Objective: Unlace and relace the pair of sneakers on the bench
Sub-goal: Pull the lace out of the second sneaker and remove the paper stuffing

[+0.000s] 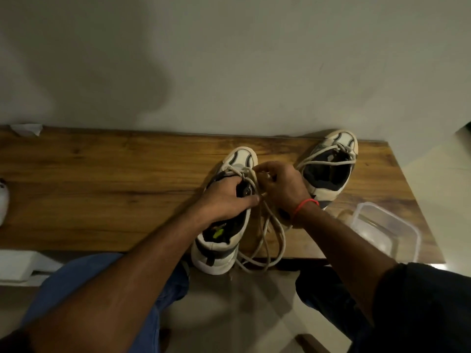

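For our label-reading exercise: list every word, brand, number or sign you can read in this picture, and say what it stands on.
None can be read.
Left sneaker: a small green mark inside, too blurred to read.
Right sneaker: no legible text.
Plastic container: no label visible.
Wooden bench: no writing.

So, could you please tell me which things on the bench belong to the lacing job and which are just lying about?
Part of the job:
- near sneaker, held by the left hand
- its loose lace, pinched by the right hand
- far sneaker, lace slack

Just lying about:
- clear plastic container at the bench's right end
- white scrap at the back left corner
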The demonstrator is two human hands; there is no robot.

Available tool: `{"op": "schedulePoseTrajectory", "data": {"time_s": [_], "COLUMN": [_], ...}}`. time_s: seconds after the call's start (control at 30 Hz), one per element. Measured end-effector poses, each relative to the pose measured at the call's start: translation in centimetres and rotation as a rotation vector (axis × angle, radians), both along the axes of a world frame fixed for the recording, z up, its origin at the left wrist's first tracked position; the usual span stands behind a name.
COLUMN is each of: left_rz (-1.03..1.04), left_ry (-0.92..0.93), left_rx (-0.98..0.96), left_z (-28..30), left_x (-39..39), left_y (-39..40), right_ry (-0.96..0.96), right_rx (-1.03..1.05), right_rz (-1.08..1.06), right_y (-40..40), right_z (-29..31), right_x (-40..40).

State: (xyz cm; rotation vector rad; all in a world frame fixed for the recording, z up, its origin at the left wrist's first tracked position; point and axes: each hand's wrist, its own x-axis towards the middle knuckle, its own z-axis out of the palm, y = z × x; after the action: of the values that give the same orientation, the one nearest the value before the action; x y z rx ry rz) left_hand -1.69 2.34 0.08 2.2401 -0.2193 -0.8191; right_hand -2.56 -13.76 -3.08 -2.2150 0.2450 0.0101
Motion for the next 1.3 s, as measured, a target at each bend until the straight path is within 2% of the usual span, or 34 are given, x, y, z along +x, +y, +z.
{"op": "schedulePoseTrajectory", "data": {"time_s": [0.1,0.2,0.33,0.43,0.47,0.6,0.67,0.87,0.93,1.03,1.17,1.23,1.3], "left_rz": [-0.237,-0.224,0.159,0.447,0.500,0.630,0.679,0.656,0.698,0.774,0.775,0.763,0.730], "left_ry": [-0.167,-0.232,-0.117,0.017,0.050,0.077,0.086,0.068,0.057,0.040,0.005,0.055,0.135], "left_rx": [0.228,0.191,-0.145,-0.424,-0.490,-0.687,-0.759,-0.763,-0.794,-0.839,-0.799,-0.819,-0.876], "left_z": [0.3,0.1,0.9,1.1,0.9,0.6,0.5,0.0,0.0,0.3,0.7,0.6,0.8], "left_x": [-0.6,-0.9,0.1,1.2,1.4,1.3,1.2,0.7,0.8,1.4,2.2,2.6,2.4], "left_y": [0.2,0.1,0.3,0.8,0.8,0.4,0.1,-0.5,-0.5,0.2,1.0,1.2,1.2], "right_ry": [0.145,0.264,0.274,0.121,0.067,-0.173,-0.259,-0.378,-0.371,-0.350,-0.483,-0.573,-0.643], "right_rx": [-0.053,-0.012,0.214,0.504,0.541,0.314,0.265,0.152,0.133,0.117,-0.118,-0.206,-0.248], "right_rz": [0.029,0.089,0.149,0.156,0.169,0.151,0.120,-0.001,0.054,0.261,0.618,0.616,0.516], "right_y": [-0.9,-1.2,-1.4,-1.8,-1.8,-0.4,0.3,0.4,0.7,1.6,3.1,3.3,3.1], "right_z": [-0.4,-0.8,-0.1,1.8,2.4,3.1,2.8,2.5,3.2,4.9,6.0,5.8,5.5], "right_x": [0.1,0.1,-0.1,-0.1,-0.2,-0.6,-0.7,-0.6,-0.8,-2.0,-3.4,-3.4,-2.9]}}
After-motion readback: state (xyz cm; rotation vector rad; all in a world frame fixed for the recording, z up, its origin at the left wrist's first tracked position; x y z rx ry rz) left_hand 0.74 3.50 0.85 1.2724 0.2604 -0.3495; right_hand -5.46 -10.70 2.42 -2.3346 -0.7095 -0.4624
